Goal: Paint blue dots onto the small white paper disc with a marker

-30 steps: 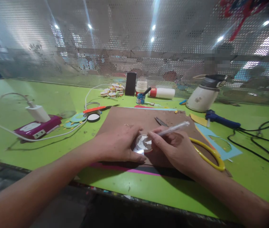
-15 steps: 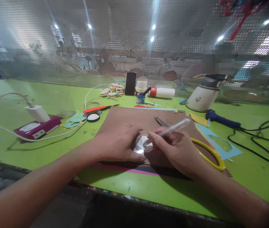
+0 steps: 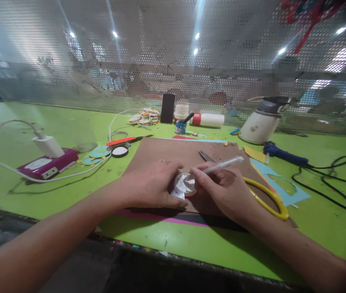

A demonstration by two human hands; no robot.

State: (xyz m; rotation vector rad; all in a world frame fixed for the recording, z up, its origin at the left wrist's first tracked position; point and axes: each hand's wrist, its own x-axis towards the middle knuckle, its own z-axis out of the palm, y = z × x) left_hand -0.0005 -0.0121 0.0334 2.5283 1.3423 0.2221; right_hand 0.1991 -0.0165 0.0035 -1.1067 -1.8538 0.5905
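Purple socket block (image 3: 49, 163), white charger (image 3: 48, 146) seated on top, cable (image 3: 78, 174) looping off. Orange tool (image 3: 120, 141) next to a black-rimmed lid (image 3: 119, 151). Phone (image 3: 168, 108) upright near the mesh (image 3: 148, 73), white cups (image 3: 181, 110) beside it. Blue jar (image 3: 180, 127) just in front, black handle (image 3: 188, 117) sticking out. Glue gun (image 3: 288, 155) at right, black cord (image 3: 313, 166) trailing; black-capped white bottle (image 3: 260, 129) behind it.

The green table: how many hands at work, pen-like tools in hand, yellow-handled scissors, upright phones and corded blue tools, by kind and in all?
Hands: 2 (left hand, right hand)
Pen-like tool: 1, in the right hand
Yellow-handled scissors: 1, partly hidden
Upright phone: 1
Corded blue tool: 1
Total: 6
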